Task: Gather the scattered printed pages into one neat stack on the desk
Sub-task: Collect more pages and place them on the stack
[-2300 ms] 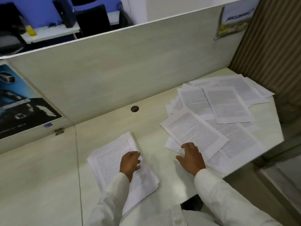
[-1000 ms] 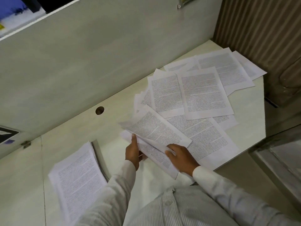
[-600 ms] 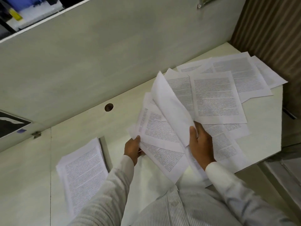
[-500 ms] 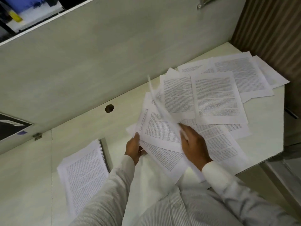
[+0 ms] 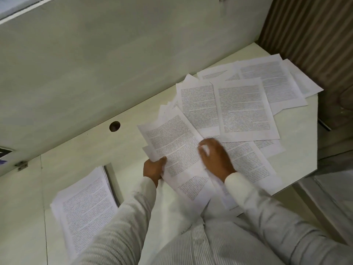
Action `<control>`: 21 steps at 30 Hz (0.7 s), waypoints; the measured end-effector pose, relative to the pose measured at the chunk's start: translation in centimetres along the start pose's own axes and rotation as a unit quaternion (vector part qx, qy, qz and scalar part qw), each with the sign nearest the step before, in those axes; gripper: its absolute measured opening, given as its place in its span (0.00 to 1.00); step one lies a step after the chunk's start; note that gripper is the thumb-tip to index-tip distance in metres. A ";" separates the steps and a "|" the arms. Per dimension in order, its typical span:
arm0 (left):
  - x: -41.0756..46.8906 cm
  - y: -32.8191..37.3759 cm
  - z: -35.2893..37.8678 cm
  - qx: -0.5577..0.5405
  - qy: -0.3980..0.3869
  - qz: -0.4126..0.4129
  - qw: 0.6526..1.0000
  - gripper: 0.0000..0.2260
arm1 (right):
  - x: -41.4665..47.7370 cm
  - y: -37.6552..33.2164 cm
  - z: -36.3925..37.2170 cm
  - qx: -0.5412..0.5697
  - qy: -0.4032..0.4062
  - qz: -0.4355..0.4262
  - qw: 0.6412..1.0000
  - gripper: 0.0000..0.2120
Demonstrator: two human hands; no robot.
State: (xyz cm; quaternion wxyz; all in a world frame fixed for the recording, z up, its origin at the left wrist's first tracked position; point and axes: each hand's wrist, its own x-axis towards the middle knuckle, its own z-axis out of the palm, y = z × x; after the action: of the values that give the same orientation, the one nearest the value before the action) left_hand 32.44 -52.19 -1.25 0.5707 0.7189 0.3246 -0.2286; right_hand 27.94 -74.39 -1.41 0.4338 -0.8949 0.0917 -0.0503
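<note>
Biggest thing ahead of my hands is the pale partition [image 5: 114, 64], running across beyond everything, with a ribbed wall [image 5: 305, 25] far off past my right hand. Under both hands is the table [image 5: 76, 150], light and bare between them and the partition.

The loose pages [image 5: 246, 109] fan out beyond and outward from my right hand, overlapping each other at odd angles, and the farthest ones reach the table's far corner by the ribbed wall. More of them lie under my right wrist, hanging a little over the near edge.

The stack [image 5: 84, 209] sits outward of my left hand, nearer me, well apart from the loose spread, its edges a bit ragged.

Between my hands are a few sheets [image 5: 175, 148], tilted, with printed side up. My left hand [image 5: 152, 169] grips them at their left edge, thumb on top and fingers curled underneath. My right hand [image 5: 215, 159] lies palm down on their right side, fingers loosely bent and holding nothing; the fingertips are blurred.

Smallest: a round hole [image 5: 114, 126] in the table, just beyond my left hand, near the partition.
</note>
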 end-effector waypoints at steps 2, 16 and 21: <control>0.2 0.0 0.2 -0.032 -0.011 -0.017 0.999 0.21 | 1.4 1.7 -1.2 -0.085 0.030 0.089 0.992 0.12; 0.2 0.9 2.5 -0.017 0.025 0.027 0.999 0.15 | 2.7 4.1 -2.6 -0.093 -0.015 0.175 0.980 0.12; 0.8 0.9 -4.1 -0.060 0.072 0.023 0.995 0.20 | 2.0 4.3 -2.2 -0.120 -0.027 0.139 0.983 0.10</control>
State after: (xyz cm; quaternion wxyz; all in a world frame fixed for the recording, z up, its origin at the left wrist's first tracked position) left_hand 33.45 -48.21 -0.23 0.5934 0.7048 0.3614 -0.1435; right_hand 29.02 -79.14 -3.39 0.3284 -0.9201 0.2084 0.0460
